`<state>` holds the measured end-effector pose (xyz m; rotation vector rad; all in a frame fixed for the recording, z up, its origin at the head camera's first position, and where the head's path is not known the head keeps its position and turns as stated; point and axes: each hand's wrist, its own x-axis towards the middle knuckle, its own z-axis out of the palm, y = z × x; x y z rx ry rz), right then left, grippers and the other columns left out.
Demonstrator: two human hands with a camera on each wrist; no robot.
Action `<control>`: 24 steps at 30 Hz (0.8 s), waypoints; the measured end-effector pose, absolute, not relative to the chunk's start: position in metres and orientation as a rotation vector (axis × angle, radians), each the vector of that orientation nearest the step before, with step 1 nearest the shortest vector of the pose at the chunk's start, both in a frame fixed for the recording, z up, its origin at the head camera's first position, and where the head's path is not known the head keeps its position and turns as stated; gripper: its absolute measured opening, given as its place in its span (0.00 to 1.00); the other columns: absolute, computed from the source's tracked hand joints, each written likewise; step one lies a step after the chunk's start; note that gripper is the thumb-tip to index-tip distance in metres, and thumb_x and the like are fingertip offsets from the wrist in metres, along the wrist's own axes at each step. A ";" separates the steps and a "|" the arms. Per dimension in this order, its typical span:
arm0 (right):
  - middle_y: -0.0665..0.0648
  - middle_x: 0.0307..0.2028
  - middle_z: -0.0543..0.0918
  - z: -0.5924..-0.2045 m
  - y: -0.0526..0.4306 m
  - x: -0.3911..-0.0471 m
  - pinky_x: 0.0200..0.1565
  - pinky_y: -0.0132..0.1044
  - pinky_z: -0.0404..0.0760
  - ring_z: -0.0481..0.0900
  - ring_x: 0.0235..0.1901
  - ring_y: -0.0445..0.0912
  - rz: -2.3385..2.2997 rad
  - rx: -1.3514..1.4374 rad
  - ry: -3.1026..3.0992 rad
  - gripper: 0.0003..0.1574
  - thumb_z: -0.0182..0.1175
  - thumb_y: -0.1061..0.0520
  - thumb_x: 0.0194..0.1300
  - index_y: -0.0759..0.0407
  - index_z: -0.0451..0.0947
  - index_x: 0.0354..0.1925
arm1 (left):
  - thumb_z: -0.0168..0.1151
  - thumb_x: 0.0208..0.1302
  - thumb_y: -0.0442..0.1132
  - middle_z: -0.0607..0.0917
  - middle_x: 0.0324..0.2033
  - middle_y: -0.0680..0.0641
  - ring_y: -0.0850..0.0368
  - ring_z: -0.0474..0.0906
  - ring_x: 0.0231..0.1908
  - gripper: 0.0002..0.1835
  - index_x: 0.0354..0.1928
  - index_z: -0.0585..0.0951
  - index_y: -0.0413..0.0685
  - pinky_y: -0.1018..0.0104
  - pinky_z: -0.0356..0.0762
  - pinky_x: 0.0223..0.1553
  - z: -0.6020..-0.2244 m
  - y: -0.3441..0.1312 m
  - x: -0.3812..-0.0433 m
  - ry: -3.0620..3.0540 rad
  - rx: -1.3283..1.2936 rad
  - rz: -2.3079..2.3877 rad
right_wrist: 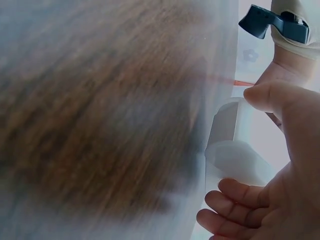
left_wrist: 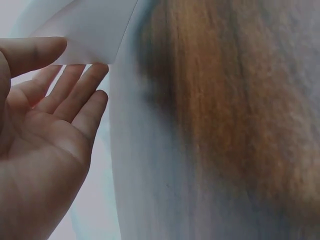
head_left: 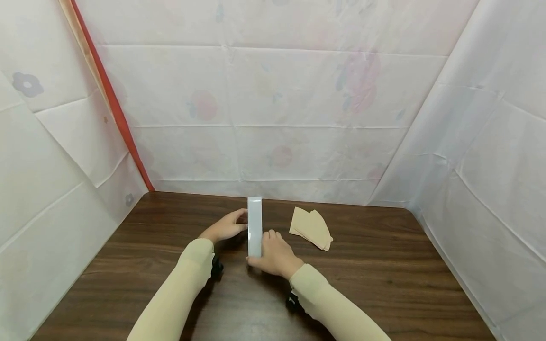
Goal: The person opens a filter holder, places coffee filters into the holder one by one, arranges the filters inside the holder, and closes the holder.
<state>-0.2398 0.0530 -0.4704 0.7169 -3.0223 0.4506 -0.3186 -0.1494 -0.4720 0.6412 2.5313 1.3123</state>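
Note:
A narrow white holder [head_left: 254, 227] stands upright between the two hands in the head view. My left hand [head_left: 227, 226] is at its left side, fingers reaching around the far edge. In the left wrist view, the thumb of that hand [left_wrist: 55, 115] lies over a white corner of the holder [left_wrist: 95, 35], with fingertips at its lower edge. The right hand [head_left: 276, 253] grips the near lower part, thumb across the near edge and fingers on the right face. From the right wrist, the holder [right_wrist: 235, 155] shows a curved end between thumb and fingers of the right hand [right_wrist: 280, 165].
Several tan fan-shaped papers [head_left: 311, 228], like coffee filters, lie overlapping to the right of the holder on the dark wooden table [head_left: 384, 274]. White patterned sheeting [head_left: 277, 94] hangs behind and along both sides. A red strip [head_left: 111, 97] runs down the left corner.

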 end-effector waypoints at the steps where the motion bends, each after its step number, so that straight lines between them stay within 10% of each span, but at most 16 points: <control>1: 0.58 0.41 0.73 -0.471 0.054 -0.239 0.41 0.39 0.77 0.70 0.40 0.48 0.446 0.725 -3.015 0.45 0.63 0.30 0.61 0.70 0.72 0.51 | 0.54 0.75 0.36 0.74 0.64 0.37 0.39 0.69 0.65 0.25 0.70 0.66 0.39 0.41 0.65 0.64 -0.472 -0.150 -0.317 2.523 0.640 1.318; 24: 0.53 0.37 0.71 -0.466 0.072 -0.225 0.42 0.37 0.74 0.67 0.37 0.45 0.496 0.864 -2.913 0.36 0.65 0.38 0.53 0.66 0.73 0.46 | 0.60 0.73 0.42 0.76 0.63 0.38 0.40 0.71 0.64 0.30 0.71 0.65 0.38 0.41 0.67 0.62 -0.464 -0.156 -0.293 2.546 0.744 1.294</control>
